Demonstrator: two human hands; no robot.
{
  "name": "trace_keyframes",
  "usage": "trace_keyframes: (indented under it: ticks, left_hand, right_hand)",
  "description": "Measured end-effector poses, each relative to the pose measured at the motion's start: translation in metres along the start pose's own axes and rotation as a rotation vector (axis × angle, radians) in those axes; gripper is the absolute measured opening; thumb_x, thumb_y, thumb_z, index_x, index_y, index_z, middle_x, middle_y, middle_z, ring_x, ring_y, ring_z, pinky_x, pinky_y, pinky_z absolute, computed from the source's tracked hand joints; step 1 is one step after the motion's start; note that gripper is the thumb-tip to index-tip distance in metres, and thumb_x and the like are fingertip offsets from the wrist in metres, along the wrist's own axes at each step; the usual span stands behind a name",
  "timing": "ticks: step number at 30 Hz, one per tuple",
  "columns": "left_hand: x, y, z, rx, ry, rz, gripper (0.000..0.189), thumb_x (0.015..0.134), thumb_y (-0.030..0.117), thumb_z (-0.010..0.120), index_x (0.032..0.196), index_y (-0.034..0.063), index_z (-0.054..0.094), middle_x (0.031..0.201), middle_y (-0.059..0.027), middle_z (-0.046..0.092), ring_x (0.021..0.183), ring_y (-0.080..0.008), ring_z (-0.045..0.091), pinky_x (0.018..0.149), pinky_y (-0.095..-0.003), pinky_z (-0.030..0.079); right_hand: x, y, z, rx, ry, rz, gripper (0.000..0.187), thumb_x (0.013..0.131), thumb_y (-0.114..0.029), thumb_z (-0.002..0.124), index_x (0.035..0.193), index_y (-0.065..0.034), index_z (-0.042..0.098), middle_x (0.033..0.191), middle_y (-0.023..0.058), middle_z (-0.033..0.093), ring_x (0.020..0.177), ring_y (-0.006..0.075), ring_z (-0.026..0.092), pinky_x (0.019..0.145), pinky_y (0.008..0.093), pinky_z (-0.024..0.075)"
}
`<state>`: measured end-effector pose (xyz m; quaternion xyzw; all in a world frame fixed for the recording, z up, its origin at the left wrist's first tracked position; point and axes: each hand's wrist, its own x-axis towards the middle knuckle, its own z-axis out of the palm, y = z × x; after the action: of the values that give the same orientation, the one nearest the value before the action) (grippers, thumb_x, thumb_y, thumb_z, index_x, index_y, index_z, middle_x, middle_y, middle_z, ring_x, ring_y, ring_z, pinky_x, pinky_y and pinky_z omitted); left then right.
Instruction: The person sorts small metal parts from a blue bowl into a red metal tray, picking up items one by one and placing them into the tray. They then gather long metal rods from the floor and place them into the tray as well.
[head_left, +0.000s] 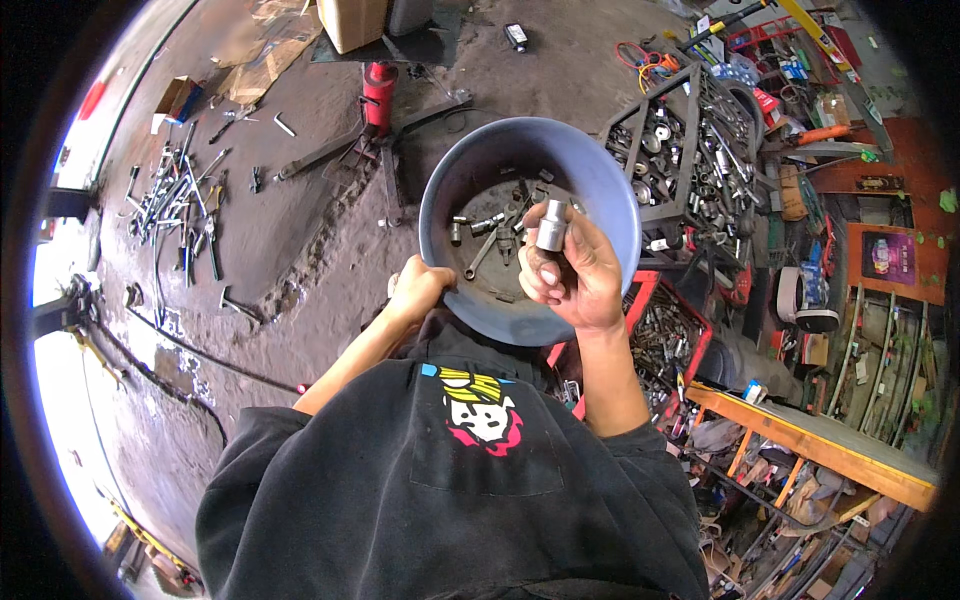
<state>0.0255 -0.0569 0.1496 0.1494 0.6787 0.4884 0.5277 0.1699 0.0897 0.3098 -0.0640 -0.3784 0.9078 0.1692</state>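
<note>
My right hand (574, 274) holds a steel socket (553, 225) between its fingers, above the right side of a blue-grey plastic tub (439, 195). With my left hand (421, 285) I grip the tub's near left rim. On the dirty bottom of the tub lie a combination wrench (481, 257), several loose sockets (456, 231) and other dark metal tool parts (506, 236). Part of the tub's inside is hidden behind my right hand.
Wrenches and other hand tools (187, 195) lie piled on the floor at left. A red stand (377, 101) with dark legs is beyond the tub. To the right are a metal-framed bin of sockets (705, 172), a red tray of small parts (664, 330) and an orange-edged bench (817, 446).
</note>
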Motion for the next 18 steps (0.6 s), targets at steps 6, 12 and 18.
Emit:
trace_keyframes:
  ticks: [6, 12, 18]
  left_hand:
    - [-0.029, -0.007, 0.001, 0.113, 0.058, -0.044, 0.016, 0.075, 0.005, 0.058, 0.082, -0.0071, 0.066, 0.069, -0.0084, 0.066, 0.062, -0.016, 0.061, 0.057, -0.0315, 0.049]
    - [-0.062, -0.022, -0.014, -0.158, 0.197, -0.111, 0.013, 0.073, 0.006, 0.061, 0.076, -0.0065, 0.066, 0.065, -0.0096, 0.063, 0.058, -0.0195, 0.06, 0.052, -0.0356, 0.048]
    - [-0.059, -0.06, -0.084, -0.454, 0.35, -0.176, 0.01, 0.071, 0.0, 0.061, 0.076, -0.006, 0.066, 0.067, -0.0095, 0.063, 0.057, -0.0191, 0.058, 0.051, -0.0335, 0.045]
  right_hand:
    - [-0.01, 0.007, 0.001, 0.165, -0.013, 0.079, 0.047, 0.104, -0.037, 0.04, 0.126, 0.0043, 0.048, 0.068, 0.0014, 0.044, 0.051, 0.0075, 0.033, 0.046, 0.023, 0.0296]
    - [0.021, 0.051, -0.003, -0.108, 0.136, 0.202, 0.04, 0.101, -0.04, 0.048, 0.115, -0.0036, 0.056, 0.068, -0.0015, 0.045, 0.049, 0.0051, 0.034, 0.044, 0.0215, 0.0281]
    - [0.067, 0.127, 0.013, -0.14, 0.167, 0.4, 0.029, 0.099, -0.036, 0.057, 0.101, -0.0069, 0.059, 0.067, -0.0042, 0.045, 0.048, 0.0036, 0.036, 0.041, 0.0192, 0.0277]
